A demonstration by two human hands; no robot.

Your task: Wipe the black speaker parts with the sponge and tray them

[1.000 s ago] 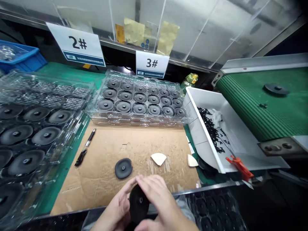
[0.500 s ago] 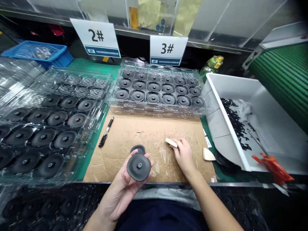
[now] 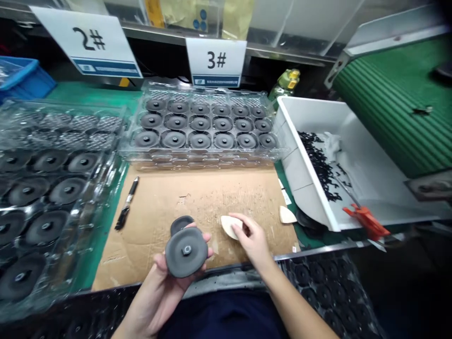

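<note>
Left hand (image 3: 165,278) grip clamped on black disc (image 3: 186,252), hub up; right hand (image 3: 252,238) fingers pinched on cream wedge (image 3: 229,225) near surface front edge, spare disc (image 3: 181,223) just behind.

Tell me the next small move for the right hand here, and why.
Probably close the fingers on the pale wedge-shaped piece and lift it toward the black disc. The right hand rests on the cardboard mat with its fingertips at that piece, not clearly gripping it, while the left hand holds the disc up, face toward the camera.

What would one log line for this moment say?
left hand: holds black disc | right hand: grips cream wedge on cardboard | second disc: lying behind
</note>
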